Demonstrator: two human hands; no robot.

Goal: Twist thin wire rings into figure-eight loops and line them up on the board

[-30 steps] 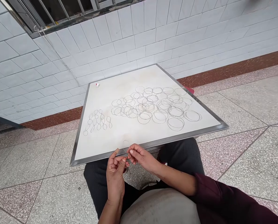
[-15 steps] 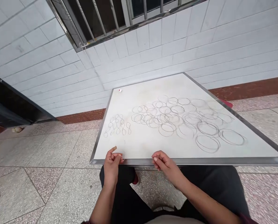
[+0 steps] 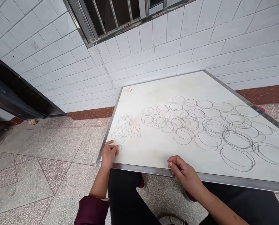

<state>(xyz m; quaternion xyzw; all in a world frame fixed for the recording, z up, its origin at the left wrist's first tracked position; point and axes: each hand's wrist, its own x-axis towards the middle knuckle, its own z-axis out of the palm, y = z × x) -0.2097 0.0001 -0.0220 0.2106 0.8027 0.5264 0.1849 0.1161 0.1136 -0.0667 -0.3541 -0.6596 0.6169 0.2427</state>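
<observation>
My left hand is over the left front of the white board, thumb and fingers pinched on the lower end of a thin figure-eight wire loop. Several similar small twisted loops lie just beyond it in a cluster. My right hand hovers at the board's front edge with thumb and forefinger pressed together. Whatever is between them, if anything, is too small to see. To its right and beyond, many large thin wire rings lie spread and overlapping.
The white board has a metal rim and stands over my knees. A small red-and-white object rests at its far left corner. Behind are a tiled wall and a barred window.
My left hand has moved forward and left from the front edge, bringing the figure-eight loop to the small cluster. My right hand stays pinched by the edge. The view has shifted.
</observation>
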